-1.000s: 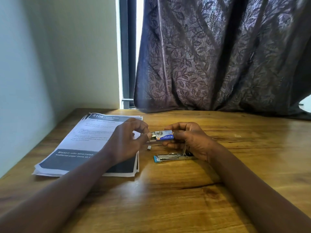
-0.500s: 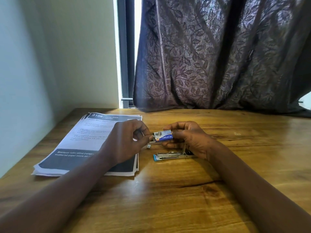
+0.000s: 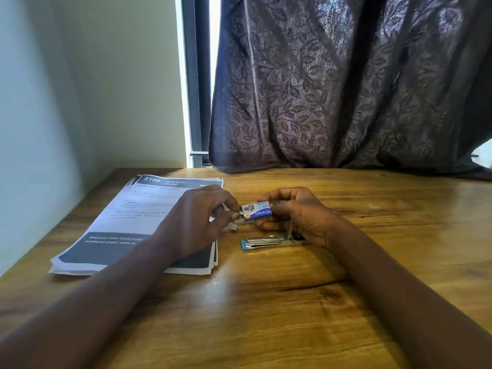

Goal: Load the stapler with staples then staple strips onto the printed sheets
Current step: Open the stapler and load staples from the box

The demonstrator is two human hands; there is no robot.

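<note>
Both hands meet just behind the stapler (image 3: pixel 269 242): right hand (image 3: pixel 298 213) clamps the box (image 3: pixel 257 211), left hand (image 3: pixel 198 217) pinches staples at its mouth. Draw one strip out straight, unbroken.

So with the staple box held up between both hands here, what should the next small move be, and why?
Probably draw a strip of staples out of the staple box with the left hand, whose fingertips pinch at its open end while the right hand holds it. The stapler lies open on the table, apparently waiting to be loaded.
</note>
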